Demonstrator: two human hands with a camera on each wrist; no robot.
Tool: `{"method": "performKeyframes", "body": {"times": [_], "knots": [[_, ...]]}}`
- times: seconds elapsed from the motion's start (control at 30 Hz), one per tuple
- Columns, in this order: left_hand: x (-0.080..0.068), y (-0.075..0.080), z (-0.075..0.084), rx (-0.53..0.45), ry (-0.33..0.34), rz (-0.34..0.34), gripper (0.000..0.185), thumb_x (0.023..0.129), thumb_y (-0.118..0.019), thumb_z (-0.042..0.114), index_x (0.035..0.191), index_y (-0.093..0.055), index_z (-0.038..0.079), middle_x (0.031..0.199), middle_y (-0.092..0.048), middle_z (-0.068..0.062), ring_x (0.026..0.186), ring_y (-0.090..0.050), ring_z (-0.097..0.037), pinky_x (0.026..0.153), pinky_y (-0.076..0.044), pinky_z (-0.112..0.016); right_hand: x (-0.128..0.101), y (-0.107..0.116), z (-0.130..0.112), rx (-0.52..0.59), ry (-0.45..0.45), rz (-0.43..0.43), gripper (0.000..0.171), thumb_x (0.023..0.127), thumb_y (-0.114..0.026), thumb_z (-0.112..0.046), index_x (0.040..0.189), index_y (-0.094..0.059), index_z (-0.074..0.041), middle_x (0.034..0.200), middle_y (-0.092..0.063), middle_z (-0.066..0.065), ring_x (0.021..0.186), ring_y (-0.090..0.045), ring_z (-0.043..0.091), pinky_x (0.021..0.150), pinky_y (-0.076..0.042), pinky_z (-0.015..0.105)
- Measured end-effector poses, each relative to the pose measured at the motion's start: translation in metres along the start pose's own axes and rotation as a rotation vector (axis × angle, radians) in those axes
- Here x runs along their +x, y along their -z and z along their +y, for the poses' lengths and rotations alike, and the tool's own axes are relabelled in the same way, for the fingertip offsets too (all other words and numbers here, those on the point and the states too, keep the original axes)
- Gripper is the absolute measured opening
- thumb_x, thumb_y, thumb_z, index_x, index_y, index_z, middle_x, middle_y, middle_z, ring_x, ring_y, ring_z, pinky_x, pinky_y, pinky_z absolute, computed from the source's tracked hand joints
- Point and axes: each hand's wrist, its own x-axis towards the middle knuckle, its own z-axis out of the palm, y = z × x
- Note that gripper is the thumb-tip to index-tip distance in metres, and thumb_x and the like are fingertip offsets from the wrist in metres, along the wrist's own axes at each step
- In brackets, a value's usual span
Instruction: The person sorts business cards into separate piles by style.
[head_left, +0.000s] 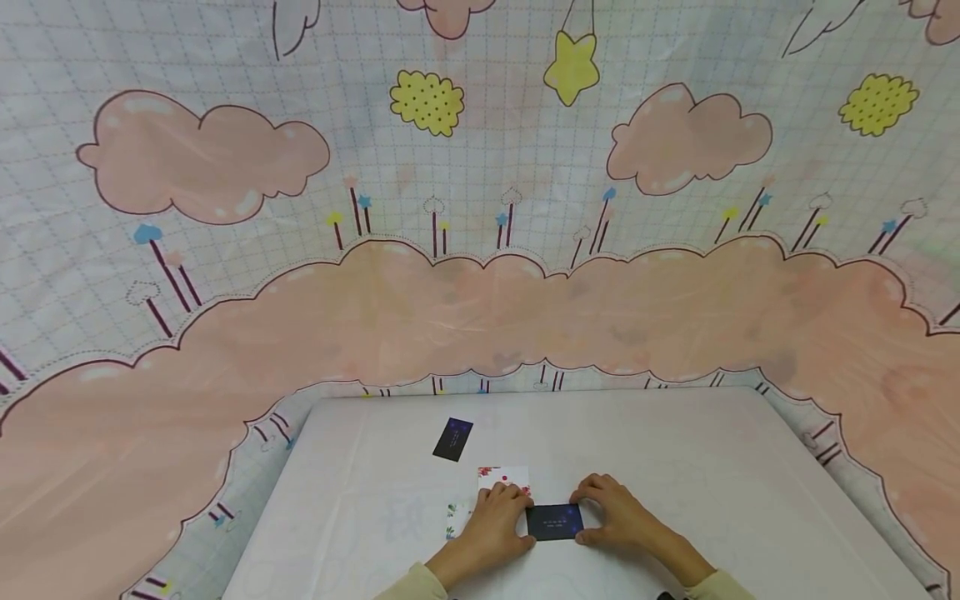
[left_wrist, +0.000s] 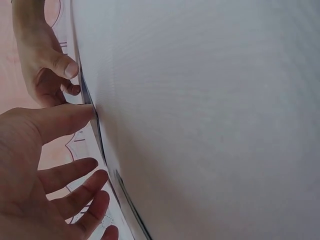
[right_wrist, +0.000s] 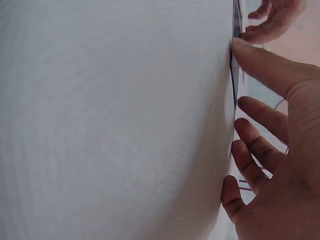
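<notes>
A dark blue-black card [head_left: 555, 522] with small pale print lies flat on the white table between both hands. My left hand [head_left: 495, 527] holds its left end, thumb at the near corner and fingertips at the far one. Across from it, my right hand [head_left: 613, 518] holds the right end by the corners between thumb and forefinger. In the left wrist view the left thumb [left_wrist: 70, 120] meets the card's thin edge. The right thumb [right_wrist: 265, 65] does likewise in the right wrist view, the other fingers loosely bent.
Partly under the left hand are a white card with red flowers [head_left: 504, 477] and one with green leaves [head_left: 453, 521]. Farther back lies a second dark card [head_left: 453, 440], set at a slant. Behind the white table [head_left: 675, 442] hangs a cloud-patterned cloth [head_left: 525, 308].
</notes>
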Motion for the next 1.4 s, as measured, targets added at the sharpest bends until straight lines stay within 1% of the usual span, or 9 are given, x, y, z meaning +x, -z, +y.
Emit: {"method": "performKeyframes", "body": {"times": [0.13,0.27,0.43,0.57,0.77,0.93,1.03,1.2,1.4], "knots": [[-0.002,0.002,-0.006,-0.032,0.003,0.031,0.044,0.076,-0.079,0.036,0.113,-0.068,0.015,0.109,-0.063,0.004,0.105,-0.054,-0.016,0.088,-0.041,-0.035,-0.001,0.0,-0.001,0.0,0.009,0.009,0.044,0.075,-0.081,-0.043,0.111,-0.067,-0.023,0.114,-0.06,-0.009,0.107,-0.055,0.019,0.092,-0.047,0.048],[-0.005,0.009,-0.012,-0.101,0.012,0.074,0.042,0.078,-0.079,0.033,0.114,-0.068,0.014,0.11,-0.063,0.003,0.108,-0.057,-0.018,0.091,-0.046,-0.037,0.001,0.006,-0.002,0.009,-0.009,0.011,0.044,0.079,-0.078,-0.041,0.114,-0.066,-0.017,0.115,-0.06,-0.008,0.107,-0.056,0.019,0.094,-0.049,0.045],[-0.008,0.023,-0.02,-0.15,0.05,0.124,0.039,0.08,-0.077,0.029,0.114,-0.067,0.012,0.116,-0.065,-0.001,0.116,-0.057,-0.023,0.098,-0.046,-0.042,0.006,0.02,-0.005,0.058,-0.06,0.033,0.042,0.082,-0.078,-0.039,0.115,-0.066,-0.016,0.117,-0.059,-0.006,0.113,-0.056,0.025,0.098,-0.047,0.052],[-0.014,0.034,-0.026,-0.158,0.072,0.169,0.038,0.081,-0.077,0.028,0.114,-0.067,0.011,0.118,-0.065,-0.003,0.112,-0.058,-0.023,0.095,-0.048,-0.042,0.008,0.031,-0.011,0.077,-0.078,0.071,0.042,0.082,-0.078,-0.035,0.117,-0.065,-0.016,0.118,-0.059,-0.006,0.116,-0.056,0.026,0.098,-0.047,0.053],[-0.022,0.05,-0.037,-0.155,0.101,0.26,0.037,0.08,-0.078,0.026,0.113,-0.067,0.012,0.116,-0.065,-0.003,0.108,-0.06,-0.023,0.09,-0.05,-0.043,0.016,0.046,-0.019,0.064,-0.036,0.142,0.041,0.081,-0.079,-0.032,0.117,-0.065,-0.017,0.117,-0.06,-0.005,0.115,-0.057,0.024,0.097,-0.048,0.051],[-0.027,0.061,-0.047,-0.187,0.145,0.323,0.036,0.082,-0.077,0.025,0.115,-0.067,0.012,0.119,-0.064,-0.006,0.112,-0.06,-0.026,0.091,-0.05,-0.046,0.029,0.052,-0.026,0.087,-0.03,0.153,0.04,0.081,-0.079,-0.03,0.118,-0.064,-0.02,0.12,-0.06,-0.003,0.117,-0.056,0.026,0.098,-0.048,0.053],[-0.028,0.065,-0.054,-0.199,0.179,0.368,0.037,0.082,-0.077,0.023,0.115,-0.067,0.011,0.119,-0.065,-0.007,0.113,-0.06,-0.028,0.091,-0.05,-0.047,0.041,0.053,-0.029,0.097,-0.026,0.15,0.041,0.082,-0.079,-0.029,0.118,-0.064,-0.022,0.121,-0.059,-0.001,0.118,-0.056,0.026,0.098,-0.047,0.053],[-0.027,0.065,-0.064,-0.194,0.246,0.443,0.038,0.08,-0.078,0.021,0.115,-0.067,0.008,0.117,-0.067,-0.01,0.111,-0.06,-0.029,0.09,-0.05,-0.046,0.062,0.053,-0.035,0.127,-0.005,0.144,0.042,0.081,-0.08,-0.026,0.12,-0.064,-0.021,0.122,-0.059,0.001,0.117,-0.056,0.027,0.098,-0.047,0.053],[-0.027,0.064,-0.069,-0.213,0.335,0.511,0.044,0.078,-0.08,0.022,0.117,-0.066,0.005,0.119,-0.065,-0.012,0.11,-0.06,-0.031,0.089,-0.049,-0.047,0.087,0.049,-0.039,0.175,0.032,0.137,0.043,0.081,-0.081,-0.026,0.119,-0.065,-0.02,0.121,-0.06,0.001,0.116,-0.057,0.027,0.098,-0.047,0.053]]}}
